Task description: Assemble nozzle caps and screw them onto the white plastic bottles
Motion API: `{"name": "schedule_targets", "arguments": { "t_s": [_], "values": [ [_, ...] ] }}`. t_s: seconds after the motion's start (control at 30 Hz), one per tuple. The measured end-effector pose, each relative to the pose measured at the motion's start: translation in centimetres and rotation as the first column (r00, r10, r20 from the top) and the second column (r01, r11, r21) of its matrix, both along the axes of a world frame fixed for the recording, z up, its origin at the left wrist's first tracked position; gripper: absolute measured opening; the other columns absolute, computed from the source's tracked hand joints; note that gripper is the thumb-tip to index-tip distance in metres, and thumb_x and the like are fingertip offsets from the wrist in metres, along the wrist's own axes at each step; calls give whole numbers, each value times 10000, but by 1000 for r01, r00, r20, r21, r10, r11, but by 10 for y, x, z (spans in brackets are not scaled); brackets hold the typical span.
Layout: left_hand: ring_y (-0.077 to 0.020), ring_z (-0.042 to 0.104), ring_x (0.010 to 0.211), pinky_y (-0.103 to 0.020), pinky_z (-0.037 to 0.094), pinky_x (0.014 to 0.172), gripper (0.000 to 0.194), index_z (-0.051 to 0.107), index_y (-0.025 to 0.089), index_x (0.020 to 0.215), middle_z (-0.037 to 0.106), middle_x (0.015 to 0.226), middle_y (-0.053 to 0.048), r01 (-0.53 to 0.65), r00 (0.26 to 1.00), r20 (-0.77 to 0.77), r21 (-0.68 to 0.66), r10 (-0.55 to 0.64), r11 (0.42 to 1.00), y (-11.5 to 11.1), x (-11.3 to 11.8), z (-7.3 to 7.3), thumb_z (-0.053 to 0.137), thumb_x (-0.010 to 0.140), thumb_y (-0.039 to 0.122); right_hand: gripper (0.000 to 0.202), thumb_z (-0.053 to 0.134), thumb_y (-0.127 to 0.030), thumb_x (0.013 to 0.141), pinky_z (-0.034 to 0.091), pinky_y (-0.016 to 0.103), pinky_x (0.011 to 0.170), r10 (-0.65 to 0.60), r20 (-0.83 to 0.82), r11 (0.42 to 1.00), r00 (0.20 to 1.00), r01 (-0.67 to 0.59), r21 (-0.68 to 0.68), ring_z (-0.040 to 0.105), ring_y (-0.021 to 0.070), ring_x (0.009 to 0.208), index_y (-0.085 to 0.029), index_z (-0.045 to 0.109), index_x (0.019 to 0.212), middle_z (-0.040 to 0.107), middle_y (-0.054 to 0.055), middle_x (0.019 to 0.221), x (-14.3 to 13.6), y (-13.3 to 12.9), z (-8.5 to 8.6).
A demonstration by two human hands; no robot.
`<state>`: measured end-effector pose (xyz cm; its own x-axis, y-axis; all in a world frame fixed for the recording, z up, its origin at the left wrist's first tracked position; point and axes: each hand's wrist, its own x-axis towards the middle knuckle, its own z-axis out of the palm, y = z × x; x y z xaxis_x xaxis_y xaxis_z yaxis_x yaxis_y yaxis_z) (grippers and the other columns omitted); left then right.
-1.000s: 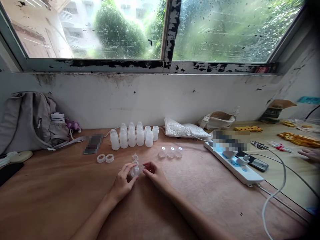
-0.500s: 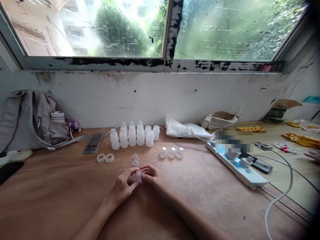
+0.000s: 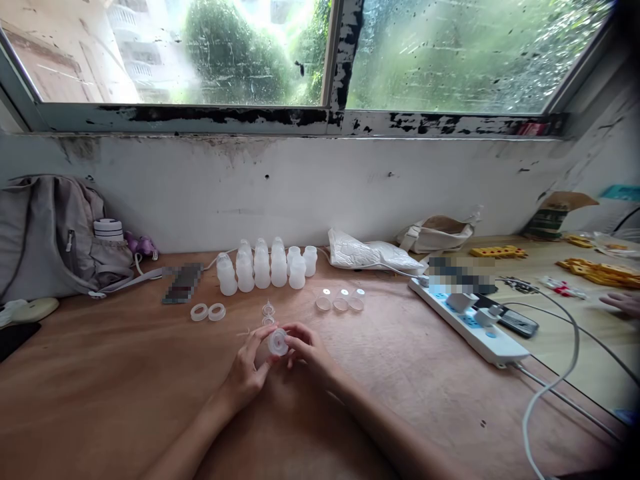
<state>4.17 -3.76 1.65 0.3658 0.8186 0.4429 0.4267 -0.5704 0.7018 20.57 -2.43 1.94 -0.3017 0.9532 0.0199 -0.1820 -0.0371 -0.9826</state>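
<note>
Between my hands is a translucent bottle collar ring [image 3: 278,342], its round face turned toward me with a clear part in its centre. My left hand [image 3: 246,365] pinches its left and lower edge. My right hand [image 3: 311,352] has its fingertips at the ring's right side. Just beyond my fingers stand two clear bottle nipples [image 3: 269,309], the nearer one partly covered by my left fingers. Two similar white rings [image 3: 217,312] lie to the left. Three clear round caps [image 3: 341,304] sit to the right.
Several frosted bottles [image 3: 261,265] stand in rows behind. Nearby are a blurred phone [image 3: 183,283], a white plastic package [image 3: 375,254] and a grey backpack [image 3: 47,240]. At right lie a power strip [image 3: 470,327], cables and yellow parts [image 3: 597,273]; another person's hand [image 3: 621,302] shows at the edge.
The ring, seen edge-on before, has been turned so its round face shows. My right fingers have shifted over its right side. The view has tipped slightly downward.
</note>
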Motion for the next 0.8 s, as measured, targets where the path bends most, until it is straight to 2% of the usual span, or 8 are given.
{"name": "schedule_targets", "arguments": {
  "t_s": [0.07, 0.17, 0.27, 0.4, 0.63, 0.8],
  "values": [
    [-221, 405, 1135, -396, 321, 959, 375, 411, 208, 1172, 468, 1191, -98, -28, 999, -23, -2, 28, 1000, 1, 0, 2, 447, 800, 236, 259, 602, -300, 656, 439, 227, 444, 39, -33, 999, 999, -40, -35, 512, 96, 517, -146, 537, 854, 541, -7, 663, -1, 1, 0],
    [-226, 443, 1074, -391, 347, 919, 370, 442, 214, 1159, 484, 1130, -94, -63, 995, -78, -13, 61, 998, -1, -1, 9, 446, 790, 242, 222, 602, -256, 643, 434, 214, 442, -24, -7, 1000, 1000, 24, 0, 498, 80, 488, -147, 521, 818, 542, -19, 634, -3, 1, 1],
    [-199, 513, 926, -359, 390, 848, 374, 445, 217, 1163, 535, 1019, -76, -60, 992, -111, -58, 54, 996, -4, 0, 14, 419, 791, 243, 170, 566, -220, 668, 438, 210, 448, -83, 61, 995, 995, 79, 61, 504, 84, 512, -154, 501, 811, 546, -15, 654, -4, -1, 1],
    [-148, 541, 706, -281, 432, 705, 367, 421, 214, 1159, 586, 882, -37, -103, 990, -107, -159, 86, 982, -7, 4, 9, 397, 795, 251, 122, 514, -171, 697, 446, 209, 460, -104, 165, 987, 981, 81, 142, 515, 91, 536, -174, 474, 812, 551, -14, 676, -6, -5, -3],
    [-140, 554, 694, -239, 425, 652, 303, 448, 219, 1062, 589, 819, -10, -148, 986, -103, -173, 132, 974, -7, 6, 3, 393, 765, 198, 151, 466, -138, 718, 445, 208, 493, -81, 244, 977, 966, 29, 211, 542, 94, 530, -203, 421, 846, 575, -34, 653, -10, -7, -15],
    [-135, 551, 646, -242, 422, 640, 268, 440, 210, 1004, 576, 744, 6, -194, 978, -118, -218, 171, 957, -6, 8, 2, 413, 738, 189, 202, 447, -106, 699, 431, 207, 542, -134, 339, 956, 931, 32, 291, 548, 101, 590, -185, 485, 881, 589, -16, 681, -11, -8, -15]
  ]
}}
